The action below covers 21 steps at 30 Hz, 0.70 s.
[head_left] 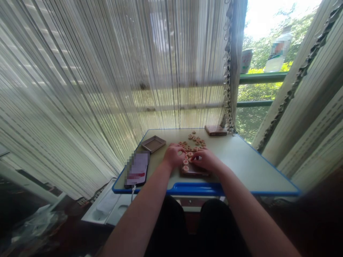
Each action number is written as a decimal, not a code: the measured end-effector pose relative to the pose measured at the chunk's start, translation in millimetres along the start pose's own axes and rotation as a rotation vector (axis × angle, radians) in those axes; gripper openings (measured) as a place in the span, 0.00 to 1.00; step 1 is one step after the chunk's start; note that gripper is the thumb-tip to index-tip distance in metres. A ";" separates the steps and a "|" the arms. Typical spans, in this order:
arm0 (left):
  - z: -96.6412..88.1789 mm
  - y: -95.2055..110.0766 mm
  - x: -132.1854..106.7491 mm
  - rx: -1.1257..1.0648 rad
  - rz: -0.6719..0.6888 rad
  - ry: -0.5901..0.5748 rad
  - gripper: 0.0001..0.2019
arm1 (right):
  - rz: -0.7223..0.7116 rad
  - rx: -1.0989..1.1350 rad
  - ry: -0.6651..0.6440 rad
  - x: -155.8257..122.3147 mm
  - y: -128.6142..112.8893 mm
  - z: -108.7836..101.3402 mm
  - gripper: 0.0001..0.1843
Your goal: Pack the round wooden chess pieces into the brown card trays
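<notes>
Discs [185,168] are flanked by left hand [174,156] and right hand [206,159], fingers curled narrow; any grip cannot be told.

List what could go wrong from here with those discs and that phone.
The right hand, at the red-marked discs on the brown tray, might knock them out of line. Loose discs lie just beyond the left hand, so a careless brush could scatter some. The phone lies near the table edge; the left forearm might catch its white cable and drag it.
</notes>
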<state>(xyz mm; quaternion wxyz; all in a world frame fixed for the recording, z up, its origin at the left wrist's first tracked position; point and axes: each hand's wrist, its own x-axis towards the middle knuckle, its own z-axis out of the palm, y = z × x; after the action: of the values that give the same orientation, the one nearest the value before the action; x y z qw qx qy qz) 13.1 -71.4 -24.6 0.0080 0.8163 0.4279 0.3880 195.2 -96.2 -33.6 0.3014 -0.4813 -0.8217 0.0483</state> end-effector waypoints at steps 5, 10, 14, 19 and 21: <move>0.0 -0.2 0.5 0.013 -0.014 -0.028 0.06 | 0.005 -0.003 0.017 -1.1 1.1 -0.1 0.05; 0.3 -1.3 -0.3 0.013 -0.027 -0.032 0.06 | 0.020 -0.005 0.016 -1.8 -0.7 -0.8 0.06; 0.8 -1.7 -0.9 0.012 -0.032 -0.041 0.06 | 0.022 -0.001 0.005 -1.9 -1.8 -1.0 0.07; -0.5 -0.2 -0.2 0.018 -0.029 -0.046 0.06 | 0.038 -0.001 -0.022 -1.3 -2.9 -2.7 0.08; -1.2 0.3 0.0 0.015 -0.030 -0.045 0.06 | 0.042 -0.004 -0.017 -1.8 -3.2 -4.2 0.09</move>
<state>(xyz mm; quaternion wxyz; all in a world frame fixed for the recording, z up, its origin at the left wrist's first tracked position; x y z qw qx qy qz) 12.5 -72.0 -23.6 0.0172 0.8182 0.4428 0.3662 195.7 -100.3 -29.8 0.2926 -0.4984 -0.8141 0.0570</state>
